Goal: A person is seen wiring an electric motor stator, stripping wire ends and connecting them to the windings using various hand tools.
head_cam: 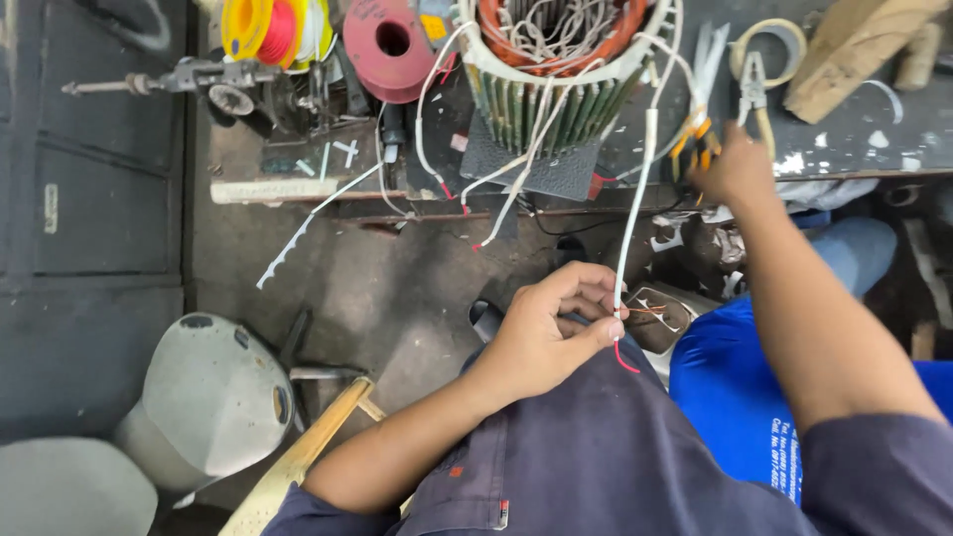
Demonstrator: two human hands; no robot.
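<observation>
Left hand [551, 328] pinches white wire [635, 189] near its lower end, near centre. Wire runs up to stator [556, 89] on far table [854, 139]. Right hand [735, 169] reaches far right at pliers [695, 139]; grip can't be told.

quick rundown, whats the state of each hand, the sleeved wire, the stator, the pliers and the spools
left hand: fingers pinched on the white-sleeved wire
right hand: reaching to the bench, on orange-handled pliers
white-sleeved wire: taut, red tip bare
stator: upright, leads hanging loose
orange-handled pliers: on the bench, jaws hidden
spools: lying on the bench
</observation>
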